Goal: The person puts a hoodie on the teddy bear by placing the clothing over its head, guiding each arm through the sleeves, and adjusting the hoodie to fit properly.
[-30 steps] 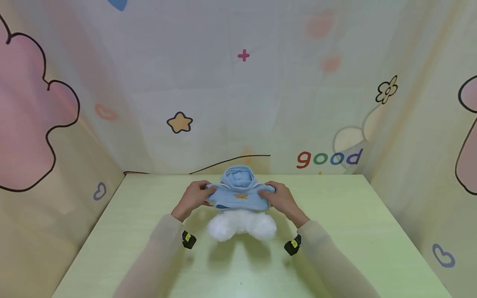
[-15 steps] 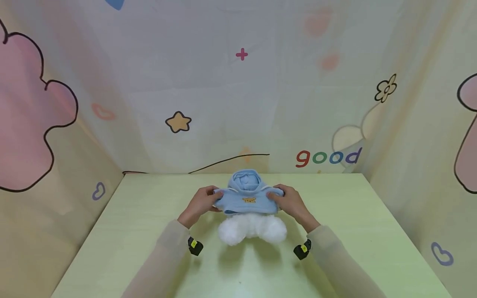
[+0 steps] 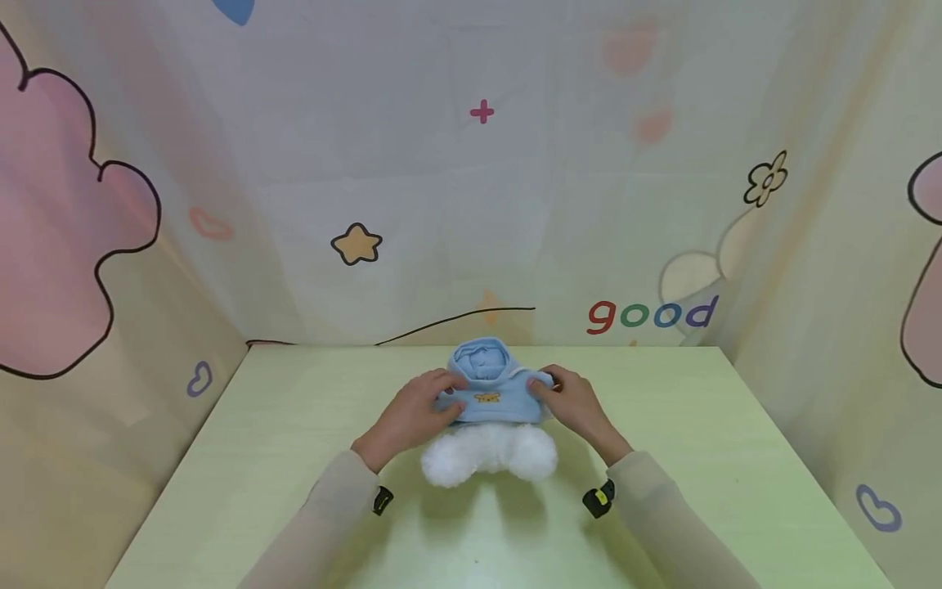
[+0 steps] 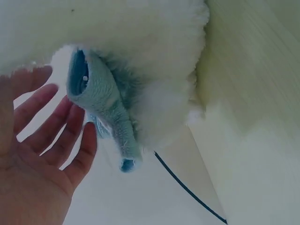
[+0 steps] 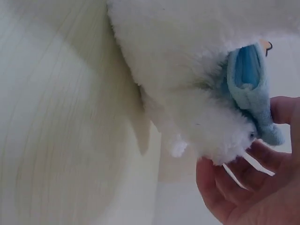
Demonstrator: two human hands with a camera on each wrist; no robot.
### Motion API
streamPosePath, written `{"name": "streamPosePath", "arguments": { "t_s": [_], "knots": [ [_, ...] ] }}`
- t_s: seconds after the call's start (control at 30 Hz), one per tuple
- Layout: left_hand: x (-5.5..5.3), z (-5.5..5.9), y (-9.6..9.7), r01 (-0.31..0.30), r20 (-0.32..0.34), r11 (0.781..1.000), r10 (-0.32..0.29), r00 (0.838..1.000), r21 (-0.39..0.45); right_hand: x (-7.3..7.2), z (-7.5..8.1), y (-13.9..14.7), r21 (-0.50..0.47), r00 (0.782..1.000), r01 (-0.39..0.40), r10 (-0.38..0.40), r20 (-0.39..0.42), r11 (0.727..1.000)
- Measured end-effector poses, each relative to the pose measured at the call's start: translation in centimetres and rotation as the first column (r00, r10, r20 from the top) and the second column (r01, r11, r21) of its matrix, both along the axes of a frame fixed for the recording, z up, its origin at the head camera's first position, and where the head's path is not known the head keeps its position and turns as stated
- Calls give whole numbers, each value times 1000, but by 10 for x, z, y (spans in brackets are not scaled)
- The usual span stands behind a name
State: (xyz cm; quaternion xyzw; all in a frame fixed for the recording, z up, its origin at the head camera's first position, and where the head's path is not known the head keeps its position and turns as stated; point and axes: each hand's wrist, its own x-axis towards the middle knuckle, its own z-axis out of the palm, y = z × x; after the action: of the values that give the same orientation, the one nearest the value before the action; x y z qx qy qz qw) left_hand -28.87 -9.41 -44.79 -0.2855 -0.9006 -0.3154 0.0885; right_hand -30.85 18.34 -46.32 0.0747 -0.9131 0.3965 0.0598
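A small light-blue hoodie (image 3: 508,399) with a brown animal patch lies against a white fluffy plush toy (image 3: 526,451). Two rounded plush parts show below its hem, and its hood stands with the opening facing up. My left hand (image 3: 412,413) is at the left sleeve; in the left wrist view the fingers of that hand (image 4: 47,145) are spread and loosely bent beside the sleeve (image 4: 101,89). My right hand (image 3: 581,405) pinches the right sleeve, its thumb in front. In the right wrist view, a white plush limb (image 5: 220,131) reaches my right fingers under the sleeve (image 5: 253,93).
The pale table (image 3: 294,491) runs back to a printed curtain (image 3: 412,164), which also hangs on both sides. Small black wrist devices (image 3: 599,499) hang under the cuffs of my light sleeves (image 3: 673,515).
My left hand has let go of the left sleeve tip and moved inward over the hoodie's left side, fingers spread. The right hand keeps its pinch. Hoodie and plush shifted right, then slightly back left.
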Motion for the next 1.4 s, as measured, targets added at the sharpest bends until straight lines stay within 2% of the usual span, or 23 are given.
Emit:
{"name": "streamPosePath", "arguments": {
  "t_s": [0.07,0.13,0.2,0.3,0.37,0.4,0.43,0.5,0.57,0.7,0.8,0.87,1.07,1.13,1.2,1.33,1.4],
  "knots": [
    [3,2,2,46,22,997,-45,999,-60,2,1,-1,26,996,-2,5,-92,1000],
    [4,3,3,66,48,992,-62,997,-105,3,2,-2,59,974,-20,33,-226,998],
    [5,3,4,81,62,988,-74,995,-129,5,5,-4,104,929,-53,87,-361,993],
    [5,4,5,97,54,981,-90,995,-166,8,10,-6,212,836,-120,214,-505,970],
    [4,4,6,103,25,975,-100,995,-199,11,14,-8,294,780,-178,317,-539,939],
    [4,3,6,103,8,970,-104,995,-218,12,15,-9,329,759,-215,369,-536,919],
    [4,3,7,103,-8,966,-108,994,-236,14,17,-10,360,740,-250,417,-528,899],
    [3,1,8,106,-40,957,-122,992,-268,16,18,-12,415,717,-307,495,-492,857],
    [3,0,10,118,-72,946,-146,987,-304,18,19,-13,445,723,-352,542,-429,823],
    [5,1,13,132,-120,926,-185,975,-355,22,18,-13,509,765,-381,572,-296,772],
    [6,1,15,113,-157,925,-180,971,-362,23,17,-13,552,780,-385,580,-234,740],
    [6,0,16,93,-174,927,-166,971,-363,23,16,-13,574,778,-376,584,-230,727],
    [6,-5,15,77,-196,918,-164,967,-389,26,15,-13,623,767,-302,572,-290,722],
    [5,-7,15,79,-207,912,-175,963,-403,26,13,-13,649,757,-275,576,-308,709],
    [4,-9,14,87,-221,906,-193,956,-415,26,12,-14,680,732,-248,593,-335,690],
    [4,-11,12,81,-269,884,-226,936,-461,25,10,-14,739,654,-184,642,-400,648],
    [5,-10,11,60,-300,875,-228,927,-480,24,10,-13,765,620,-155,665,-417,625]
  ]
}}
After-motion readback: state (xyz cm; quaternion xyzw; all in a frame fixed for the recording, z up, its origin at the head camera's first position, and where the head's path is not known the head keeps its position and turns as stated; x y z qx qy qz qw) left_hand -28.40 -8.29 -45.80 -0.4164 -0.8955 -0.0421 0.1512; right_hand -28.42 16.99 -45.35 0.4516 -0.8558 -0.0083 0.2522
